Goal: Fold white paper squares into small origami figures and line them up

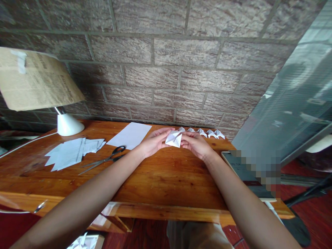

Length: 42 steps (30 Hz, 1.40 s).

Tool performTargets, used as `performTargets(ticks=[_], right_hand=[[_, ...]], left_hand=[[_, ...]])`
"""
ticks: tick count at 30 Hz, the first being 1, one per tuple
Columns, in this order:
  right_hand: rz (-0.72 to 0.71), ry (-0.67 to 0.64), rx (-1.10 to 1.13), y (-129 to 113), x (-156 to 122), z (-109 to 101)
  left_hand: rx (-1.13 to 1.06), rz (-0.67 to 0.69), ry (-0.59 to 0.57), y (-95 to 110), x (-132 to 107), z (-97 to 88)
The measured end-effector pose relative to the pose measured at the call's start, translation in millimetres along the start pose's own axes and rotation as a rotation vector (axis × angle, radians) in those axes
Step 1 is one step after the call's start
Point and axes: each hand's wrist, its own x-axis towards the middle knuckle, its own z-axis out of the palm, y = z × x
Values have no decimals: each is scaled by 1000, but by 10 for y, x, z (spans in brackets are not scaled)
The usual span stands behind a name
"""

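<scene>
Both my hands meet over the far middle of a wooden table (160,180), holding a small folded piece of white paper (174,139) between them. My left hand (153,141) pinches its left side with fingers closed. From the right, my right hand (195,143) grips the other side, fingers curled round it. Just behind the hands, several small folded white paper shapes (207,132) stand in a row along the wall.
A black-handled pair of scissors (106,159) lies left of my hands. A white sheet (130,135) and a pile of cut paper pieces (71,152) lie further left, by a white lamp base (67,125). A dark tablet (243,171) lies at the right edge.
</scene>
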Motion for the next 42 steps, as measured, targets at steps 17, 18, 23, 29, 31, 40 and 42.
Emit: performTargets(ticks=[17,18,23,29,31,40,42], right_hand=[[-83,82,-30,-48,-21,41],[-106,84,-52,-53,-27,48],[-208,86,-125,-65,-37,59],[-265,37,-225,-88,-56,55],[-261,16,-245,-94,-67,63],[-255,-34,-268,-87,-69,69],[-259,-33,-265,-80,-59,65]], left_hand=[[-32,20,21,27,-1,-32],[-30,19,19,24,-1,-32],[3,20,2,22,-7,-26],[210,97,-32,-11,-4,-62],[300,131,-16,-30,3,-71],[505,224,17,-22,-24,-21],[514,227,5,-15,-32,-20]])
